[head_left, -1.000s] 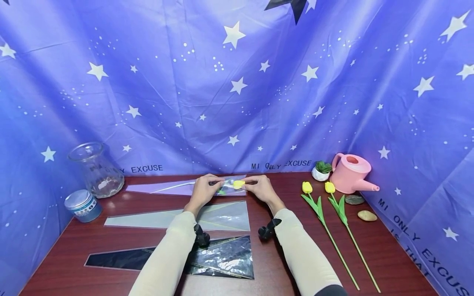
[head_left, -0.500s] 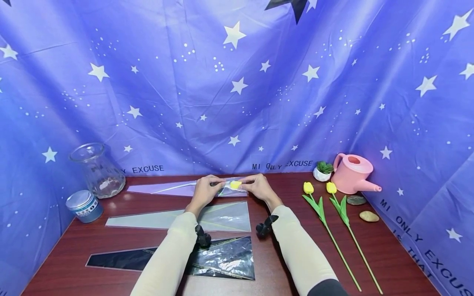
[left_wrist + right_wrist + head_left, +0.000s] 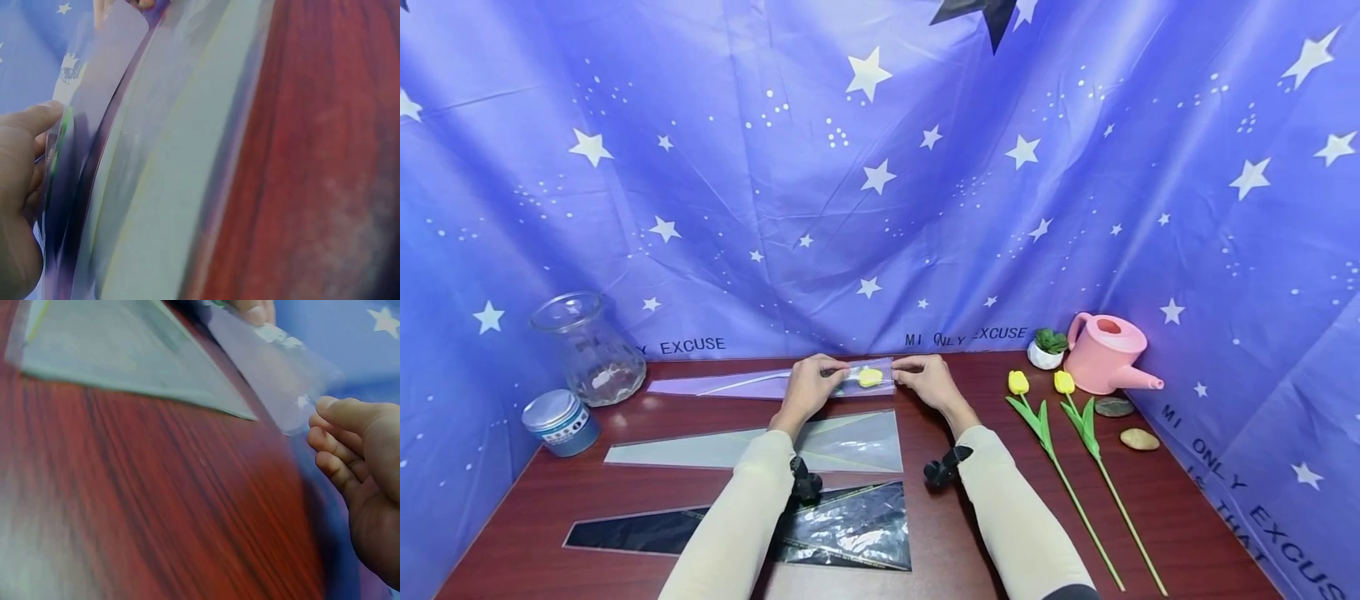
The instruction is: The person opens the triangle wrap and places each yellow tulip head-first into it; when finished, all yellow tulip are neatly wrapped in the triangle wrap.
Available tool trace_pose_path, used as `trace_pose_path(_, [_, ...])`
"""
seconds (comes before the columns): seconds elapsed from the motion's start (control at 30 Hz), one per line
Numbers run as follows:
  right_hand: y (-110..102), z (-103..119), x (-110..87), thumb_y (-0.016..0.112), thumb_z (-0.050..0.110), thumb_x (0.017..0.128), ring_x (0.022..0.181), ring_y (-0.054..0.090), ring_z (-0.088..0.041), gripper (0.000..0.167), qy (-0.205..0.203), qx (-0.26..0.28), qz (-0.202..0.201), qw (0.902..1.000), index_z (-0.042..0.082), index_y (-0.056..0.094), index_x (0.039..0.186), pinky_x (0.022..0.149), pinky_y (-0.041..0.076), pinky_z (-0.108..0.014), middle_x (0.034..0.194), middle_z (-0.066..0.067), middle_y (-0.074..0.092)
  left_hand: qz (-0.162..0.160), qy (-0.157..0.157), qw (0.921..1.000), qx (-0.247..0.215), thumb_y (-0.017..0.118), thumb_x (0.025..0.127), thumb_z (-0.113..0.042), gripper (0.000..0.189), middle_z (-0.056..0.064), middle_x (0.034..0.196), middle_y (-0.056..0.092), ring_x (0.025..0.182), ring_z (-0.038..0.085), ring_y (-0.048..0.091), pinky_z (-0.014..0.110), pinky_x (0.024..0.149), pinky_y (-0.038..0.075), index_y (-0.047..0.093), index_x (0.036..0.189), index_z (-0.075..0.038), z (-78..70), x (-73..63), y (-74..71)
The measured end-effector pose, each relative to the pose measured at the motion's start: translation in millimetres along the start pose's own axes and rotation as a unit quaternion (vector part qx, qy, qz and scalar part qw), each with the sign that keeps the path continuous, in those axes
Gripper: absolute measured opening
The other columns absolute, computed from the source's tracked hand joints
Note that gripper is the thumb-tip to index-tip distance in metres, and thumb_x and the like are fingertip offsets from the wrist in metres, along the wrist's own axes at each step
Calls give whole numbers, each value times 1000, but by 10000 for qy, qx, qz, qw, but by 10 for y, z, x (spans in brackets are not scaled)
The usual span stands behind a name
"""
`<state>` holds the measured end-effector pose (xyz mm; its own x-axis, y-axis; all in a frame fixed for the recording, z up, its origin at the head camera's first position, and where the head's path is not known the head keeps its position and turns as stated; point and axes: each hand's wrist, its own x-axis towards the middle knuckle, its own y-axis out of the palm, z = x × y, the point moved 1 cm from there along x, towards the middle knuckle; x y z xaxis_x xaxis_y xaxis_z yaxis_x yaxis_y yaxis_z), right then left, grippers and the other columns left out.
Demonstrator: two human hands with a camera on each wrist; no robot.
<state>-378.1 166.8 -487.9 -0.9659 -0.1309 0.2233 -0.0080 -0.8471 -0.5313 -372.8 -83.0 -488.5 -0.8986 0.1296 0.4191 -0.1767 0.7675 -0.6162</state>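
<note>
A purple flower sleeve [image 3: 715,386] of clear film lies flat at the back of the table, with a yellow tulip [image 3: 870,377] in it. The tulip's head is near the sleeve's wide right end; its pale stem runs left. My left hand [image 3: 811,387] pinches the sleeve just left of the head, thumb on the near film in the left wrist view, and hides the leaves in the head view. At the wide end, my right hand [image 3: 928,383] pinches the film's edge between thumb and fingers. The right wrist view shows this edge lifted, blurred by glare.
A grey sleeve [image 3: 850,437] and a black sleeve [image 3: 850,525] lie nearer. Two yellow tulips [image 3: 1063,383] lie right, by a pink watering can [image 3: 1105,354], potted succulent [image 3: 1047,348] and two stones [image 3: 1139,439]. A glass vase [image 3: 602,358] and blue jar [image 3: 561,422] stand left.
The tulip's head has slid a little left inside the purple sleeve, away from my right fingers. Both hands stay at nearly the same places. The head view has shifted slightly.
</note>
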Motion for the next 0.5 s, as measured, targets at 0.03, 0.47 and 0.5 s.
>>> trace_pose_path(0.03, [-36,9,-27,80,15,89,84,71,-12,19,-10,72,-60,10000,11,83,108,76,55,-25,95,-9,81,-6,-7,10000,20,80,91,-22,13,6,106,79,108,28,73,43,98,55,85,102,-15,-2,3,-3])
trace_pose_path(0.47, [-184,212,-533,79,13,90,82,67,-8,20,-513,-117,157,9985,8,81,109,74,53,-21,102,-5,80,-354,-359,9984,-253,81,89,-21,17,8,110,79,110,30,71,47,100,52,84,105,-15,-161,-33,-185])
trace_pose_path(0.5, [-161,232,-582,79,13,90,81,67,-8,20,-577,-148,263,9979,8,80,109,73,53,-21,100,-5,80,-442,-369,9978,-319,81,89,-20,17,9,108,79,106,30,72,46,97,52,84,105,-15,-197,-54,-245])
